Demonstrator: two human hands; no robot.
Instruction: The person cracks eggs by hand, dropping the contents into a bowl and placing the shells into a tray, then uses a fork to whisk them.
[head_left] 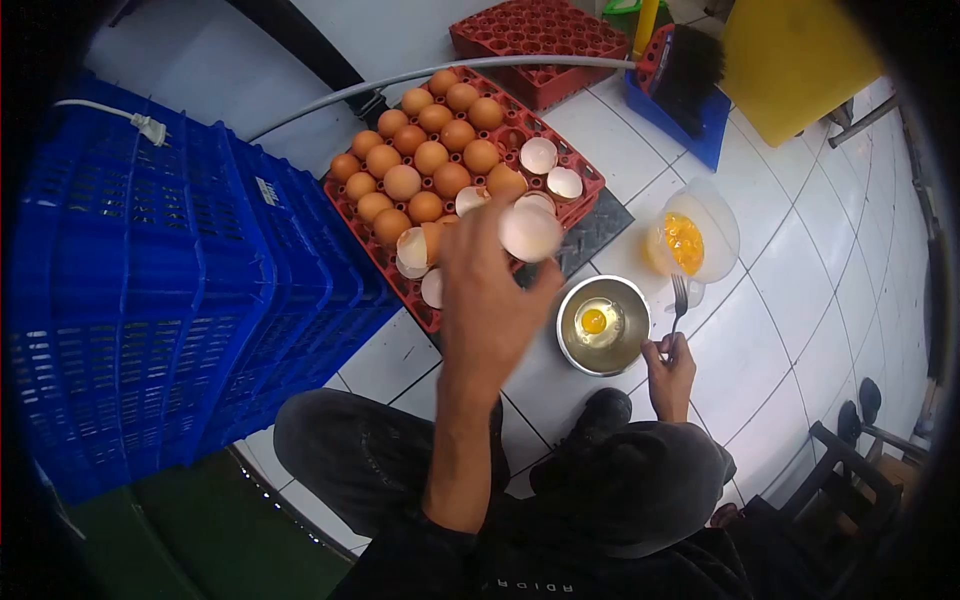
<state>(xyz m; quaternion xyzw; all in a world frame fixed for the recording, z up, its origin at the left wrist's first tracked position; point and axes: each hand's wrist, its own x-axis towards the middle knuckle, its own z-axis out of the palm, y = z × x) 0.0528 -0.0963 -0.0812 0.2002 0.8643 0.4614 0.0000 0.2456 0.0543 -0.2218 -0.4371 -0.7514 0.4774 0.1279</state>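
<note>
My left hand [488, 300], blurred by motion, is over the near side of the red egg tray [590, 185] with an empty eggshell half [530, 232] between its fingers. Rows of brown eggs [403, 182] fill much of the tray, and several broken shells [538, 155] sit in its near and right cups. My right hand [670, 372] grips a fork [680, 298], tines upward, beside the rim of a metal bowl [625, 358]. One egg yolk [593, 321] with clear white lies inside that bowl. Beyond the fork, a translucent plastic jug [718, 235] holds several yolks [684, 243].
Stacked blue crates [215, 270] stand close on the left. Behind the eggs is a stack of red trays [540, 45]. A blue dustpan [690, 125] with a black-bristled broom [692, 75] and a yellow panel [800, 65] are at the back right. White tiles [790, 300] cover the floor.
</note>
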